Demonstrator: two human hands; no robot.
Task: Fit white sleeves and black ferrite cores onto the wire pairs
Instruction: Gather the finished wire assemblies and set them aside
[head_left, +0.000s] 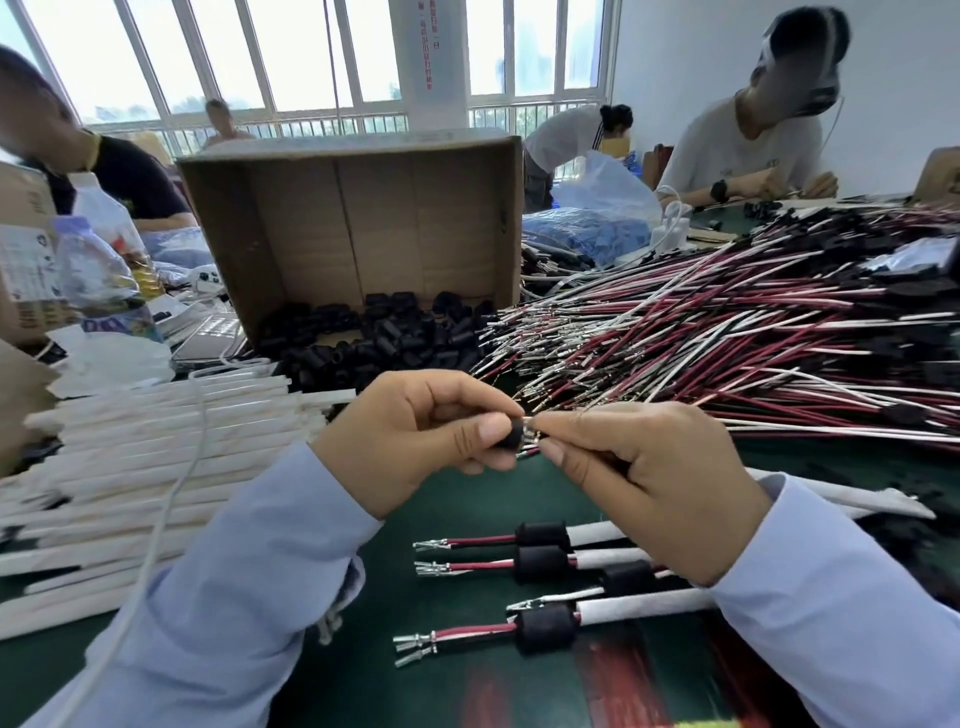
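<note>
Above the desk (395, 597), the left hand (436, 431) fingers pinch the black ferrite core (511, 437), and the right hand (649, 467) fingers pinch the wire pair (532, 434), whose terminal ends point left, at the core's right-hand opening

Workbench: stock and finished pieces by position.
Box (353, 234) on its side at back centre of table (415, 686), cores (374, 338) spilling from its mouth; sleeves (145, 452) stacked left; loose wires (701, 338) heaped right; bottles (98, 270) far left; finished pieces (540, 564) in a row at front. Above centre, left hand (415, 431) pinches one core (514, 436) against the wire pair (531, 440) pinched by the right hand (649, 467).
</note>
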